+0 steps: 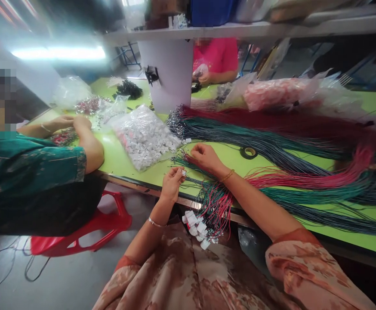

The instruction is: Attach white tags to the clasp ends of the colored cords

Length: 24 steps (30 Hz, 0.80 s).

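Between the thumb and fingers of my left hand is a small white connector, held near the table's front edge. My right hand is closed in a pinch over the metal-tipped ends of the wires; what its fingertips hold is too small to make out. Red wires, green wires and dark wires run in bundles to the right, under and beyond my right forearm. A cluster of white connectors on wires hangs over the edge by my lap.
A clear bag of white connectors lies left of my hands. Black tape rests among the wires. At left, a co-worker in a green top works beside a red stool. Another person in pink sits across, behind a white panel.
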Available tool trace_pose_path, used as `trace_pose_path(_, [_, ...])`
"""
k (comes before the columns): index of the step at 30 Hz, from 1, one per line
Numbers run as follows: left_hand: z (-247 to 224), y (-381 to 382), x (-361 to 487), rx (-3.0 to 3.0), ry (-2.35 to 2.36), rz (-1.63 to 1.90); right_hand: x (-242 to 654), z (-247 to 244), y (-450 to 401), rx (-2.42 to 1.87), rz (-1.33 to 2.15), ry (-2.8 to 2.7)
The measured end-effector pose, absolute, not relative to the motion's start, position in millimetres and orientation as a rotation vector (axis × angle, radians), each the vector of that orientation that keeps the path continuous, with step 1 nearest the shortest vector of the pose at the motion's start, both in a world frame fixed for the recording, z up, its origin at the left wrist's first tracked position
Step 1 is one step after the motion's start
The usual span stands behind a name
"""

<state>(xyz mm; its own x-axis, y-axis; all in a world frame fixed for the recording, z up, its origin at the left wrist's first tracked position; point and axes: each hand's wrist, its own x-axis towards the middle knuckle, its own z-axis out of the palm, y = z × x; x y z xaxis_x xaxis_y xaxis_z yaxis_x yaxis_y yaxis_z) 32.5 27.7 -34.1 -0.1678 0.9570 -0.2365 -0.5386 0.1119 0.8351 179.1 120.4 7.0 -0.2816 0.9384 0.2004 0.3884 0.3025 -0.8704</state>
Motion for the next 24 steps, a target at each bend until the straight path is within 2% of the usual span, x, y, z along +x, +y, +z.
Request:
trace_pose_path(7, [-25,27,34,0.525,0.960,1.468,183,12,77,-1.087,1.152,-1.867])
trace_pose_path(16, [-20,26,38,0.490,0.908,1.449,189,4,71,-1.115,1.188,-1.903])
trace_pose_path(19, [-21,25,41,0.484,0.918,1.464,188,1,70,-1.120,1.123,-1.939])
trace_pose_path(24, [-26,22,43,0.543,0.980,1.459,185,2,63,-1.063,0.798,-2.151])
